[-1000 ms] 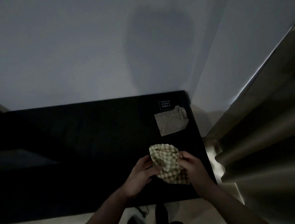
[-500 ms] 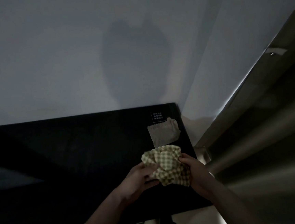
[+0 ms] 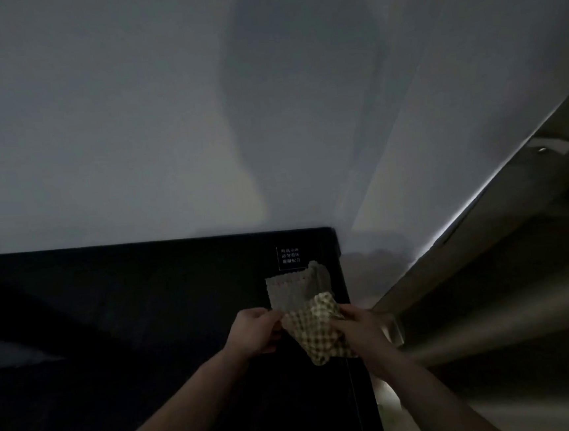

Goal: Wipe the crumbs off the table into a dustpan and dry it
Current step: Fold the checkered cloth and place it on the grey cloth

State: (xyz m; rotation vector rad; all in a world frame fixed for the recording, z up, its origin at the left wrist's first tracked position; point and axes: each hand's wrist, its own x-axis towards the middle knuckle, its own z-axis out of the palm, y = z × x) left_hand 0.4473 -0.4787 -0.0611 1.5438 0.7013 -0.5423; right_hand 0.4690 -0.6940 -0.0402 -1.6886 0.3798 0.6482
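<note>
The room is dim. A yellow-and-white checked cloth (image 3: 315,329) hangs above the black table (image 3: 147,313), near its right edge. My left hand (image 3: 255,331) pinches the cloth's left side and my right hand (image 3: 358,329) grips its right side, stretching it between them. A second, plain grey cloth (image 3: 291,290) lies flat on the table just beyond the checked one, at the far right corner. No dustpan and no crumbs are visible on the dark surface.
A small white-lettered label (image 3: 291,256) is printed on the table's far right corner. A pale wall (image 3: 165,122) rises behind the table. Curtain folds (image 3: 508,316) hang to the right, with a strip of floor (image 3: 389,405) between them and the table.
The bunched checked cloth has been pulled open between my hands and moved slightly right and farther from me. The camera has tilted up, showing more wall.
</note>
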